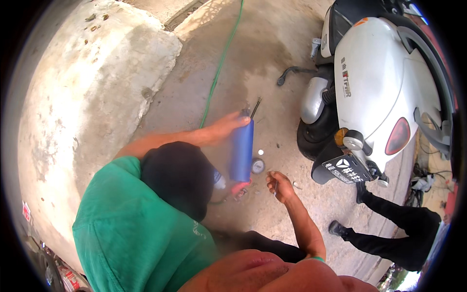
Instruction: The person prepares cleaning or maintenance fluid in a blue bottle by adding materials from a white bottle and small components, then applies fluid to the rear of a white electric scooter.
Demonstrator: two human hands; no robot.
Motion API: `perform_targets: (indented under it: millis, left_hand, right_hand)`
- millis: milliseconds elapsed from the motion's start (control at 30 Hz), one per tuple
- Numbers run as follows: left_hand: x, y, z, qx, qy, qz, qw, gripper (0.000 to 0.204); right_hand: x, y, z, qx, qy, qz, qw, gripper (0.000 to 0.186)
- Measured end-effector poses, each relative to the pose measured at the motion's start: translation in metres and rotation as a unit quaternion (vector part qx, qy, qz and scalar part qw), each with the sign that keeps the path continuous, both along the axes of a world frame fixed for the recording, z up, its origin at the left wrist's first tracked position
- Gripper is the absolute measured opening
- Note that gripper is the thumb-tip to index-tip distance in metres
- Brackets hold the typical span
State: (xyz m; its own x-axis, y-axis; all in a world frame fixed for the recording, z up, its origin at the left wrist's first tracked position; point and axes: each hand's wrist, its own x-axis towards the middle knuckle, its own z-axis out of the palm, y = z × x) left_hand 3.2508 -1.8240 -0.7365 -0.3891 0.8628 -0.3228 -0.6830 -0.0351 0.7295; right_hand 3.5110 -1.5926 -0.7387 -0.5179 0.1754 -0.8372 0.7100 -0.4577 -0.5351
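A blue cylinder (242, 152) stands in front of me, slightly blurred, with a thin black rod or cable (256, 108) beside its far end. My left hand (232, 124) is closed around that far end, thumb on top. At its near end sits a small red piece (240, 187). Just right of the cylinder lies a round, dark-rimmed disc like a gauge (258, 166). Right of the disc my right hand (281, 186) is closed, fingers pinched on a thin metal rod (276, 189), whose kind I cannot make out.
A silver scooter (372, 92) stands on the right, its rear wheel (311, 138) near my right hand. A person in black trousers (389, 221) is beyond it. A green hose (221, 63) crosses the concrete. A pale concrete slab (92, 92) rises on the left.
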Motion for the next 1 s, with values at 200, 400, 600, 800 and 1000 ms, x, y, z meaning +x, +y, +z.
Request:
perform_targets:
  millis: [200, 400, 600, 800, 1000]
  left_hand:
    - [-0.002, 0.008, -0.015, -0.047, 0.126, -0.002, 0.991, 0.072]
    - [-0.035, 0.010, 0.006, -0.064, 0.054, 0.139, 0.987, 0.082]
    - [0.021, 0.008, -0.038, -0.051, 0.183, -0.050, 0.980, 0.066]
    - [-0.039, 0.008, 0.016, -0.037, 0.055, 0.168, 0.984, 0.091]
    - [0.016, -0.005, -0.039, -0.078, 0.204, -0.040, 0.975, 0.065]
  right_hand:
    - [-0.008, 0.004, 0.001, 0.007, 0.046, 0.016, 0.999, 0.022]
    - [0.005, 0.003, 0.006, 0.003, 0.017, -0.012, 1.000, 0.023]
    - [-0.006, 0.000, -0.001, 0.007, 0.034, 0.031, 0.999, 0.022]
    - [0.006, -0.001, 0.005, 0.009, 0.010, 0.007, 1.000, 0.022]
    - [-0.014, -0.006, -0.002, 0.010, 0.032, 0.042, 0.999, 0.021]
